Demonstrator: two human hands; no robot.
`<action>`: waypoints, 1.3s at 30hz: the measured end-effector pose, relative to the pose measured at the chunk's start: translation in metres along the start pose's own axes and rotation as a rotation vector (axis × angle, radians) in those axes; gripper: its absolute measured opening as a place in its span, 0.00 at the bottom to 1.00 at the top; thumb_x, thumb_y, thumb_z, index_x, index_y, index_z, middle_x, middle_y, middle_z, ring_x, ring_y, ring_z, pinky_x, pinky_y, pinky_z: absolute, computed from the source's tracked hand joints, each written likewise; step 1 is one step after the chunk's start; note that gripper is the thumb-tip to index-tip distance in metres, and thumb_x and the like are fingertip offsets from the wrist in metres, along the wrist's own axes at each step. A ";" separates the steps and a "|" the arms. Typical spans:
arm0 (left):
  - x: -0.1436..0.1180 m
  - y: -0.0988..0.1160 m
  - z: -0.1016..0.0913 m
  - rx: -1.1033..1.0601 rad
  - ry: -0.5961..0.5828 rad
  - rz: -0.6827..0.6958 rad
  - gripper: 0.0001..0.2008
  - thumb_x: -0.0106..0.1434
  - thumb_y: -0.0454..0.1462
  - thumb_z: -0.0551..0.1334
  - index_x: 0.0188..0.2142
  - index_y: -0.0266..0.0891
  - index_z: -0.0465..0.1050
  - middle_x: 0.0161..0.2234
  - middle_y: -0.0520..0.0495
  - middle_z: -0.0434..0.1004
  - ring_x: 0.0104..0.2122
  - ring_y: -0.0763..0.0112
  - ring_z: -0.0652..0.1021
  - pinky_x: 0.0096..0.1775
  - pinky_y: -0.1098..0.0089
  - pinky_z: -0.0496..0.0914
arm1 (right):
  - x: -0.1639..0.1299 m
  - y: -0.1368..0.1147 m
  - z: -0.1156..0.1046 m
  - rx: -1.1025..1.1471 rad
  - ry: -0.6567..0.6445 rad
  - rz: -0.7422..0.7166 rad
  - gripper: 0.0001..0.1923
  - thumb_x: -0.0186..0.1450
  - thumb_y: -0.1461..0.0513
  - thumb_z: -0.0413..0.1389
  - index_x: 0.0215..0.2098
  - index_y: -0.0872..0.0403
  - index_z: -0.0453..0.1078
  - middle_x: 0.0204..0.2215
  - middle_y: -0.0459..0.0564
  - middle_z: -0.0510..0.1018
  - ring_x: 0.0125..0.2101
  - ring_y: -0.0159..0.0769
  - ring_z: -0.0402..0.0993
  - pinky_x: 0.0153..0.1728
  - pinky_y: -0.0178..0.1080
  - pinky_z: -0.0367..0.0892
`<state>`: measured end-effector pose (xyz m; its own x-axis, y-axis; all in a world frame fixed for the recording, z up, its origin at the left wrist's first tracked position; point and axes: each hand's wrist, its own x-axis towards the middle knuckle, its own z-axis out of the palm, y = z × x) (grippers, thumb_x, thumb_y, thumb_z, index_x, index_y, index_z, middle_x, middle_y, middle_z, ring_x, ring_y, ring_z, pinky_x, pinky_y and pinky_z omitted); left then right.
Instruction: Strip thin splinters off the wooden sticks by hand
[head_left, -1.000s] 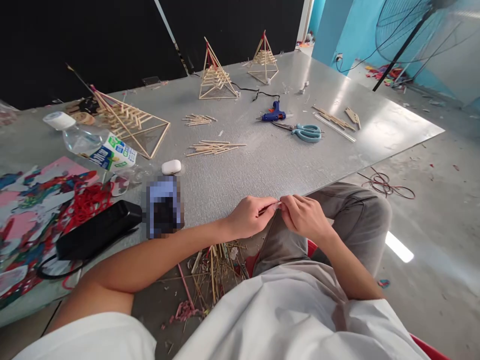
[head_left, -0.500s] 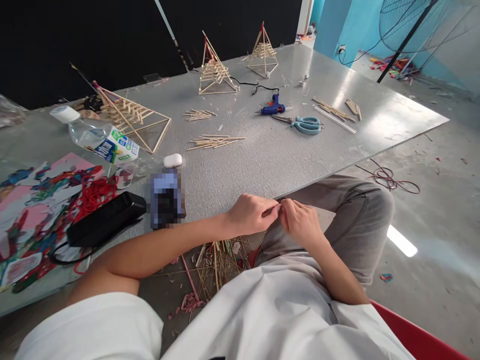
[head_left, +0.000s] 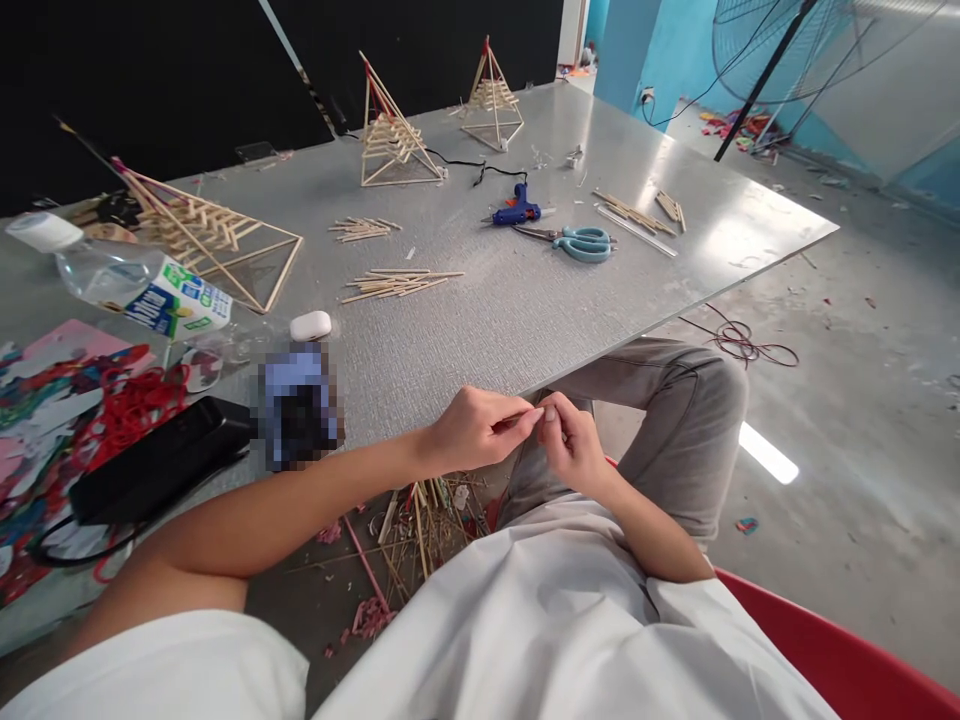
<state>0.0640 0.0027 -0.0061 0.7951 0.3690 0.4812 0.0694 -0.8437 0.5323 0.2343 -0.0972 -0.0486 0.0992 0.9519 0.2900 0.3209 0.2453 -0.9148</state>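
Note:
My left hand (head_left: 480,430) and my right hand (head_left: 574,447) meet fingertip to fingertip just off the table's near edge, above my lap. Both are closed in a pinch. Whatever lies between the fingertips is too small or hidden to make out. Beyond them on the grey table (head_left: 450,340) lie two piles of thin wooden sticks, a nearer pile (head_left: 405,284) and a shorter-stick pile (head_left: 365,229). A blue glue gun (head_left: 517,208) rests behind a pair of scissors (head_left: 581,243) with light-blue handles. More sticks (head_left: 634,212) lie to their right.
Stick pyramids stand at the back: a left one (head_left: 217,240), a middle one (head_left: 397,150) and a far one (head_left: 491,105). On the left are a plastic bottle (head_left: 127,280), a white case (head_left: 310,325), a black box (head_left: 161,460) and red string (head_left: 135,410). Scraps (head_left: 420,520) litter the floor.
The view has shifted, so everything appears further left. My hands stay together, with the right hand turned slightly so its thumb and curled fingers show more.

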 end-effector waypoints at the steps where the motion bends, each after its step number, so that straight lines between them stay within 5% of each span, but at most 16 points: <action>1: -0.001 0.000 0.000 -0.005 0.005 0.009 0.17 0.78 0.37 0.57 0.33 0.37 0.78 0.22 0.53 0.76 0.21 0.77 0.72 0.28 0.74 0.64 | 0.000 0.000 0.001 0.076 -0.007 0.023 0.23 0.81 0.44 0.43 0.36 0.49 0.61 0.22 0.41 0.66 0.21 0.30 0.57 0.24 0.36 0.55; 6: -0.002 0.000 -0.001 -0.028 0.011 0.056 0.13 0.77 0.33 0.55 0.39 0.37 0.78 0.27 0.49 0.81 0.23 0.75 0.75 0.30 0.74 0.68 | 0.002 0.003 -0.006 0.342 -0.119 0.106 0.26 0.79 0.38 0.45 0.37 0.48 0.62 0.22 0.39 0.61 0.21 0.31 0.53 0.23 0.37 0.54; 15: 0.001 0.002 -0.002 -0.039 -0.008 0.067 0.13 0.78 0.35 0.57 0.37 0.37 0.77 0.25 0.51 0.79 0.22 0.75 0.74 0.29 0.74 0.67 | 0.006 0.002 -0.026 0.306 -0.159 0.075 0.27 0.78 0.39 0.50 0.33 0.50 0.64 0.20 0.39 0.62 0.20 0.29 0.52 0.24 0.36 0.53; 26: -0.005 -0.001 0.001 -0.021 0.011 0.230 0.20 0.79 0.38 0.54 0.26 0.42 0.64 0.19 0.55 0.66 0.20 0.74 0.67 0.27 0.71 0.63 | -0.004 -0.005 0.009 0.754 -0.182 0.353 0.32 0.69 0.36 0.59 0.25 0.47 0.54 0.13 0.32 0.47 0.15 0.25 0.38 0.17 0.34 0.42; 29: -0.004 0.000 -0.001 -0.072 0.037 0.220 0.22 0.79 0.39 0.55 0.25 0.42 0.64 0.19 0.56 0.63 0.20 0.74 0.65 0.26 0.70 0.61 | 0.004 0.008 0.000 0.651 -0.243 0.332 0.31 0.69 0.36 0.60 0.26 0.49 0.59 0.15 0.33 0.49 0.16 0.25 0.41 0.18 0.33 0.44; 32: -0.001 -0.001 -0.003 -0.138 0.081 0.167 0.26 0.81 0.44 0.57 0.23 0.41 0.64 0.18 0.56 0.62 0.20 0.76 0.64 0.25 0.71 0.58 | 0.012 0.028 -0.001 0.284 -0.351 0.202 0.28 0.72 0.39 0.57 0.27 0.51 0.65 0.18 0.37 0.58 0.19 0.27 0.51 0.21 0.33 0.51; 35: 0.002 -0.002 -0.004 -0.186 0.098 0.057 0.31 0.80 0.50 0.58 0.20 0.40 0.61 0.17 0.56 0.59 0.19 0.77 0.62 0.24 0.72 0.56 | 0.012 0.048 0.016 -0.249 -0.447 0.081 0.19 0.74 0.52 0.59 0.28 0.53 0.68 0.21 0.42 0.68 0.22 0.29 0.61 0.25 0.33 0.56; 39: 0.006 -0.002 -0.004 -0.271 0.112 -0.168 0.35 0.78 0.54 0.60 0.18 0.39 0.56 0.16 0.58 0.52 0.19 0.79 0.56 0.23 0.72 0.52 | 0.006 0.057 0.037 -0.424 -0.467 0.041 0.06 0.64 0.65 0.68 0.36 0.56 0.75 0.23 0.46 0.77 0.22 0.32 0.68 0.26 0.34 0.55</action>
<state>0.0660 0.0081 -0.0011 0.7141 0.5472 0.4367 0.0191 -0.6387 0.7692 0.2184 -0.0704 -0.1098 -0.2710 0.9624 0.0162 0.6808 0.2035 -0.7036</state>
